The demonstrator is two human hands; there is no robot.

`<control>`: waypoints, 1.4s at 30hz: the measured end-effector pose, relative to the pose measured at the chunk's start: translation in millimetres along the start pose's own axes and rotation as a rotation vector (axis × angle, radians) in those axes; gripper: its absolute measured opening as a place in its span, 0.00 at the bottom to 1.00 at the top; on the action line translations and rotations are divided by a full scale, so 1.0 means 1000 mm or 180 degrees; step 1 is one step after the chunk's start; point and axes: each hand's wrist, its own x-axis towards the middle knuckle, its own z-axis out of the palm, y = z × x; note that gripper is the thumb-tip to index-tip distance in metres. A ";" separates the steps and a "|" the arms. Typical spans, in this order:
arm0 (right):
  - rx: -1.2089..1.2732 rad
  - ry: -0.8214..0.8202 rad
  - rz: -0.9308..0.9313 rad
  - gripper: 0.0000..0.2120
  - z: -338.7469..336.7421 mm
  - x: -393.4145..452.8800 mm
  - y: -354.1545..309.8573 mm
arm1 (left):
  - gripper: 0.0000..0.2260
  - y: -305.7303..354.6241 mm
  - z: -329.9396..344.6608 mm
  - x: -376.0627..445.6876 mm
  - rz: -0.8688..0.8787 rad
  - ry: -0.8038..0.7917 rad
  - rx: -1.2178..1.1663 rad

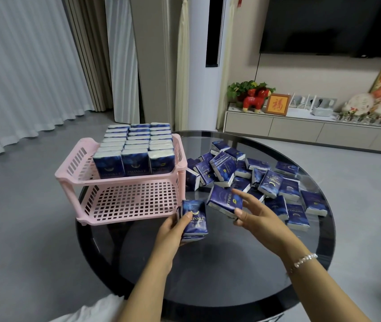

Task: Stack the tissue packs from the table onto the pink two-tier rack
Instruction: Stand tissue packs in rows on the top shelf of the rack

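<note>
Left hand grips our tissue pack just before pink rack; right hand pinches second pack right of rack, fingers partly spread.

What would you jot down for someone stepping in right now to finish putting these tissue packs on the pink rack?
Left hand grips one pack in front of the rack.
Right hand is lifting another pack, thumb on it, fingers fairly straight.
Pink rack: top tier full of upright packs; bottom tier holds none.
Left to do: the loose pile on the round glass table.
</note>
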 end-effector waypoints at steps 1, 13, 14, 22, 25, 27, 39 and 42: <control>0.0006 -0.0016 -0.0022 0.20 0.000 0.000 0.000 | 0.07 0.000 0.000 0.000 0.0000 -0.0016 0.0031; -0.0677 -0.0192 -0.0385 0.13 0.034 0.013 -0.009 | 0.17 0.002 -0.001 -0.003 -0.0155 -0.0405 -0.0022; -0.0731 -0.0147 -0.0446 0.13 0.037 0.014 -0.007 | 0.18 0.002 -0.002 -0.003 -0.0176 -0.0452 -0.0024; -0.1363 0.0320 -0.0848 0.09 0.053 0.021 0.002 | 0.25 0.001 -0.006 -0.001 -0.0147 -0.0834 0.0109; -0.1202 0.0209 -0.0683 0.16 0.051 0.020 0.002 | 0.25 0.001 -0.009 -0.001 -0.0036 -0.0849 0.0068; -0.0666 -0.0337 -0.0176 0.27 0.045 0.021 0.006 | 0.28 0.000 -0.013 0.000 0.0055 -0.0810 0.0048; -0.1309 -0.1522 -0.0085 0.43 0.054 0.028 0.022 | 0.50 0.005 -0.058 -0.019 0.0373 -0.1141 0.2358; -0.1634 -0.1580 -0.0199 0.46 0.056 0.025 0.019 | 0.51 0.005 -0.054 -0.024 0.0270 -0.1141 0.2691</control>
